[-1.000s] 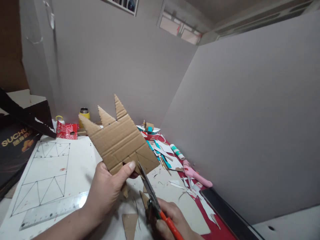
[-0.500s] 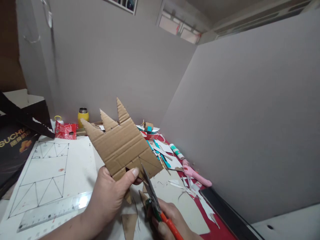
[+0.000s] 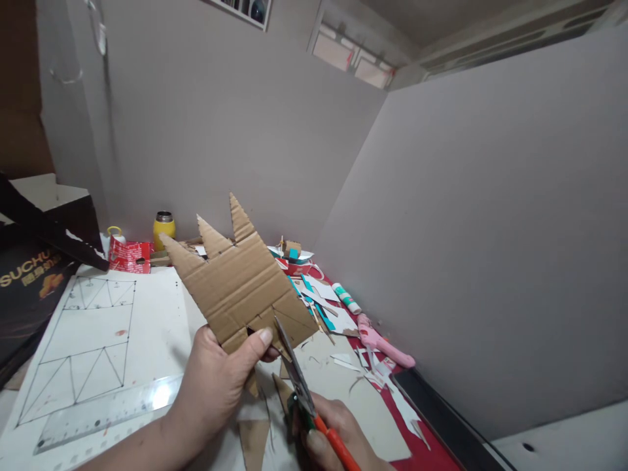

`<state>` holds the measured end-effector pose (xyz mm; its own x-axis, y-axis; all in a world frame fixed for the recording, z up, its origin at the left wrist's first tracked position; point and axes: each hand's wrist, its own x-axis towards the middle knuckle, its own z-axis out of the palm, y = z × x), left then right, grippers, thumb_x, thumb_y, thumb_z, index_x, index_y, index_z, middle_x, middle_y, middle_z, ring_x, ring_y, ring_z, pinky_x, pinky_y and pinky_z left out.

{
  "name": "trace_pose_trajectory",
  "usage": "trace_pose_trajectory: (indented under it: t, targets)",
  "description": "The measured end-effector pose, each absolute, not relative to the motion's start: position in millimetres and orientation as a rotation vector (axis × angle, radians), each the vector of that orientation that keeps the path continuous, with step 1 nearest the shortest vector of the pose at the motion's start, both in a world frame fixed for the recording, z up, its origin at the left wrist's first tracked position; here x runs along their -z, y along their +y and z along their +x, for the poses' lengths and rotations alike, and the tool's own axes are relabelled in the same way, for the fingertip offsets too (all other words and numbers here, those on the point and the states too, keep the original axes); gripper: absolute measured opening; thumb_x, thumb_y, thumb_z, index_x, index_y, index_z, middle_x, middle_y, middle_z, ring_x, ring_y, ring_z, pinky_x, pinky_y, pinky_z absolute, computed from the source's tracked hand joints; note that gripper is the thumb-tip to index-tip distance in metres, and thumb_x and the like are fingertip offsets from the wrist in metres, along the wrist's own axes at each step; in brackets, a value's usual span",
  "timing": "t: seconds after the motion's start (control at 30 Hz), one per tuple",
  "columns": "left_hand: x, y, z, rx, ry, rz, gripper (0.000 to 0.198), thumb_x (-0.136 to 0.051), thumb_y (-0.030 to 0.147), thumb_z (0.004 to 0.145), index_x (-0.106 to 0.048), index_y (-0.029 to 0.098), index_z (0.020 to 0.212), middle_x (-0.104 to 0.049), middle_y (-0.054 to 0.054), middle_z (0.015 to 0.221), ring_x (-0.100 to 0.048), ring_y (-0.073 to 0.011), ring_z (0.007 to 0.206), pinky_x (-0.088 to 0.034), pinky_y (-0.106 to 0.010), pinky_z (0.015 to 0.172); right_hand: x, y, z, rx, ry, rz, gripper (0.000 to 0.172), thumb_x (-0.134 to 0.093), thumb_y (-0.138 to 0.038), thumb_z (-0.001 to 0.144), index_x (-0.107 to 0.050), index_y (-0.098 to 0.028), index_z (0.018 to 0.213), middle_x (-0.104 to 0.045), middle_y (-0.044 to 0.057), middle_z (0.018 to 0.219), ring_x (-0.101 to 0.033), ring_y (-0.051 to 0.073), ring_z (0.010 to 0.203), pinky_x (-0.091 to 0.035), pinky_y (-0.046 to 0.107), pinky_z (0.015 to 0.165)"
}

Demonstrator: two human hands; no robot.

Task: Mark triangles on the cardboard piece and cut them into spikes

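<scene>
My left hand (image 3: 223,373) grips a piece of corrugated cardboard (image 3: 240,275) by its lower edge, thumb on top. Three pointed teeth stand along the cardboard's upper edge, and pencil lines mark its lower right corner. In my right hand (image 3: 338,425) is a pair of scissors (image 3: 298,379) with orange and green on the handles. Their blades lie at the cardboard's lower edge, right of my left thumb, with the tip beside a drawn line. Behind the hands, a cut triangular cardboard scrap (image 3: 254,441) lies on the table. My left fingers under the cardboard are mostly hidden.
At left, a white sheet with drawn triangles (image 3: 101,327) carries a clear ruler (image 3: 108,409). A black box (image 3: 34,288) and yellow bottle (image 3: 164,229) stand behind. To the right are paper scraps, a glue stick (image 3: 346,297), a pink glue gun (image 3: 385,343) and a grey wall.
The scissor blades have shifted slightly left and up along the cardboard. The cardboard and my left hand stay almost in place.
</scene>
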<state>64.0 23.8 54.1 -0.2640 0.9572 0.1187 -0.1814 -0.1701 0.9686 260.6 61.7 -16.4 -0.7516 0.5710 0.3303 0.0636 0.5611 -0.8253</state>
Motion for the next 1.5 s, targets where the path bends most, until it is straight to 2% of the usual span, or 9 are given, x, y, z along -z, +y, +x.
trace_pose_trajectory:
  t: [0.1, 0.27, 0.53, 0.77, 1.1, 1.33, 1.5]
  targets:
    - [-53.6, 23.7, 62.8, -1.587, 1.139, 1.023, 0.021, -0.07, 0.036, 0.077, -0.07, 0.017, 0.067, -0.072, -0.002, 0.065, -0.067, -0.0157, 0.062, -0.053, -0.024, 0.06, 15.8, 61.7, 260.9, -1.156, -2.2, -0.493, 0.039, -0.039, -0.055, 0.093, -0.045, -0.019, 0.079, -0.037, -0.003, 0.065, -0.032, 0.011, 0.055, -0.028, 0.024, 0.049]
    - [-56.3, 23.8, 58.5, -1.608, 1.16, 0.959, 0.026, -0.07, 0.042, 0.078, -0.071, 0.018, 0.088, -0.073, -0.002, 0.075, -0.067, -0.0189, 0.072, -0.055, -0.029, 0.067, 21.7, 62.8, 262.4, -1.168, -2.201, -0.469, 0.037, -0.041, -0.054, 0.092, -0.047, -0.019, 0.082, -0.034, -0.004, 0.062, -0.031, 0.01, 0.053, -0.026, 0.023, 0.048]
    - [-55.5, 24.3, 61.6, -1.622, 1.183, 1.045, 0.019, -0.067, 0.038, 0.081, -0.07, 0.019, 0.082, -0.072, 0.0, 0.074, -0.064, -0.0162, 0.071, -0.053, -0.026, 0.073, 17.7, 63.9, 261.3, -1.21, -2.215, -0.5, 0.043, -0.04, -0.059, 0.091, -0.049, -0.017, 0.085, -0.037, -0.004, 0.061, -0.032, 0.01, 0.05, -0.026, 0.023, 0.046]
    - [-51.9, 23.6, 61.8, -1.602, 1.207, 1.031, 0.022, -0.067, 0.04, 0.08, -0.069, 0.018, 0.077, -0.07, 0.0, 0.07, -0.065, -0.0176, 0.07, -0.053, -0.028, 0.071, 13.8, 59.8, 259.2, -1.218, -2.173, -0.459, 0.041, -0.039, -0.057, 0.092, -0.049, -0.018, 0.083, -0.036, -0.004, 0.061, -0.031, 0.01, 0.05, -0.026, 0.023, 0.046]
    - [-50.3, 25.7, 61.1, -1.602, 1.215, 0.995, 0.025, -0.069, 0.041, 0.078, -0.071, 0.017, 0.082, -0.071, -0.002, 0.07, -0.065, -0.0172, 0.066, -0.053, -0.026, 0.063, 8.5, 57.6, 258.8, -1.229, -2.149, -0.442, 0.038, -0.041, -0.054, 0.092, -0.04, -0.02, 0.074, -0.032, -0.005, 0.061, -0.028, 0.01, 0.051, -0.025, 0.024, 0.047]
    - [-50.1, 23.5, 64.7, -1.571, 1.188, 0.996, 0.024, -0.069, 0.041, 0.079, -0.072, 0.017, 0.083, -0.073, -0.002, 0.072, -0.067, -0.0187, 0.071, -0.055, -0.028, 0.07, 16.3, 63.1, 259.7, -1.272, -2.192, -0.494, 0.046, -0.038, -0.061, 0.091, -0.05, -0.017, 0.085, -0.036, -0.005, 0.058, -0.029, 0.01, 0.05, -0.024, 0.022, 0.044]
    - [-44.5, 23.5, 65.0, -1.556, 1.213, 1.017, 0.024, -0.068, 0.042, 0.079, -0.071, 0.018, 0.077, -0.073, -0.003, 0.073, -0.067, -0.0203, 0.077, -0.054, -0.029, 0.072, 9.2, 61.2, 259.0, -1.242, -2.178, -0.506, 0.042, -0.039, -0.058, 0.091, -0.049, -0.018, 0.082, -0.04, -0.003, 0.062, -0.034, 0.01, 0.052, -0.027, 0.023, 0.047]
